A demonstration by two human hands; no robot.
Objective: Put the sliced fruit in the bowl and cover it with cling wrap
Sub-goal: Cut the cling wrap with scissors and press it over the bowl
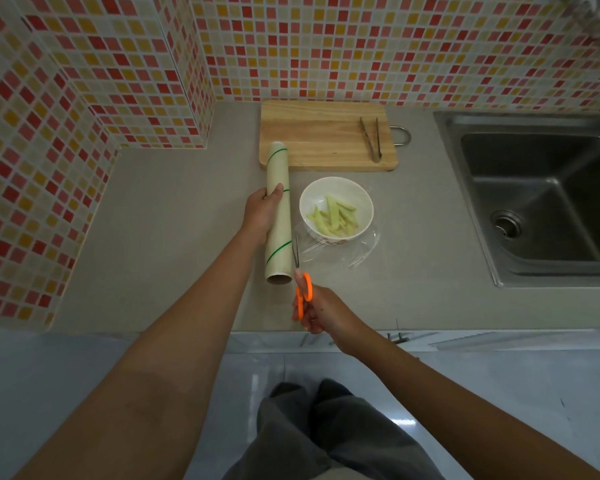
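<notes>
Kitchen counter [174, 244]: fruit slices [333, 216] already lay in white bowl [310, 199], film sheet [361, 251] drawn across bowl from roll. Left hand [262, 211] clasped cling wrap roll [278, 209], pinning it just left of bowl. Right hand [321, 311] gripped orange scissors [302, 289], blades narrow, tips at film edge beside roll. Step in hand: cutting sheet free. Next move likely called for steady snips along roll, film kept taut. Tongs [371, 140] lay on cutting board [319, 133], sink [534, 188] at right.
</notes>
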